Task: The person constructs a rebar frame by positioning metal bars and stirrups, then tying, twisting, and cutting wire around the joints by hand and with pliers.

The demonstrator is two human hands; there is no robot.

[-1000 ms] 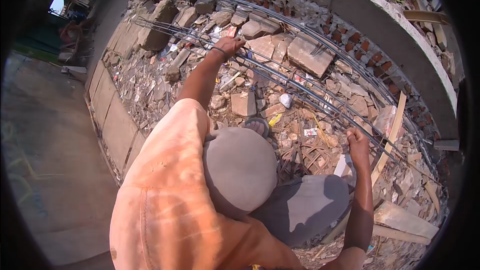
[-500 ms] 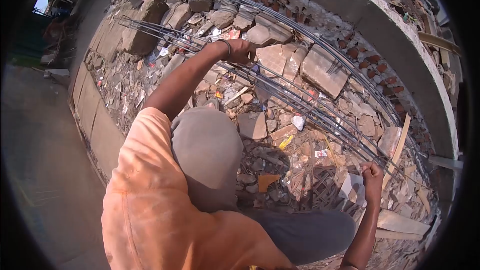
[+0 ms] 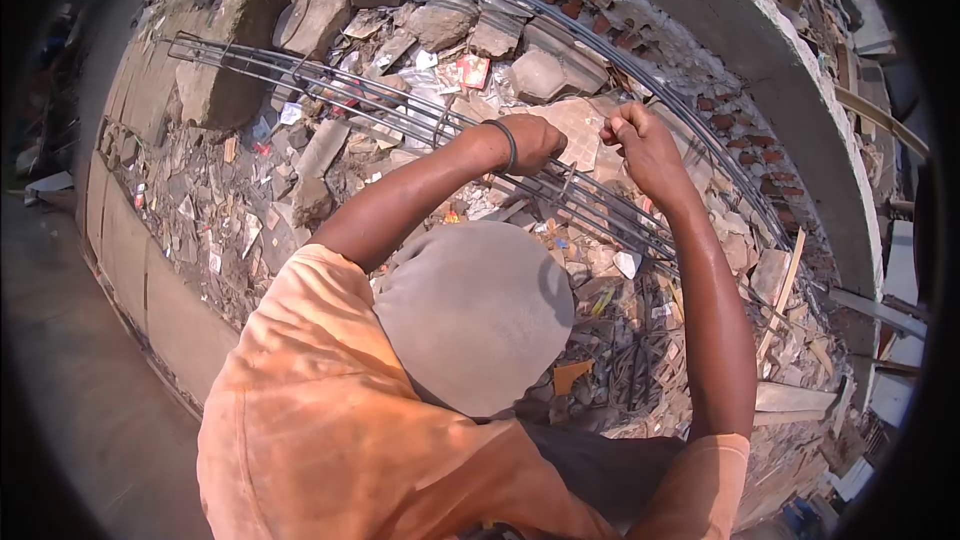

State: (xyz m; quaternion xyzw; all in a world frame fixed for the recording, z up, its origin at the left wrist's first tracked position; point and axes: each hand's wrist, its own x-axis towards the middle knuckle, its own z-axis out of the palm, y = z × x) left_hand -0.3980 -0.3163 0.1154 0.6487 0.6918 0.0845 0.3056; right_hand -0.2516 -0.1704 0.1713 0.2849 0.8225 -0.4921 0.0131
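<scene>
A long cage of thin steel reinforcing bars (image 3: 440, 126) with square loops lies slantwise over broken rubble. My left hand (image 3: 528, 143), a dark band at its wrist, is closed low over the bars. What its fingers grip is hidden. Just to the right, my right hand (image 3: 648, 152) is raised beside the cage with thumb and fingers pinched together; anything in the pinch is too small to make out. Below the hands, a rounded grey cloth shape (image 3: 475, 315) covers part of the ground between my arms.
Concrete chunks (image 3: 235, 55) and broken slabs surround the cage. Longer loose bars (image 3: 590, 48) curve along a brick and concrete wall (image 3: 770, 70) behind. Wooden strips (image 3: 782, 295) lie at the right, and a low edging (image 3: 150, 280) runs down the left.
My right hand has come up and left from the lower right to beside my left hand. My left hand has shifted right along the cage. The view has shifted.
</scene>
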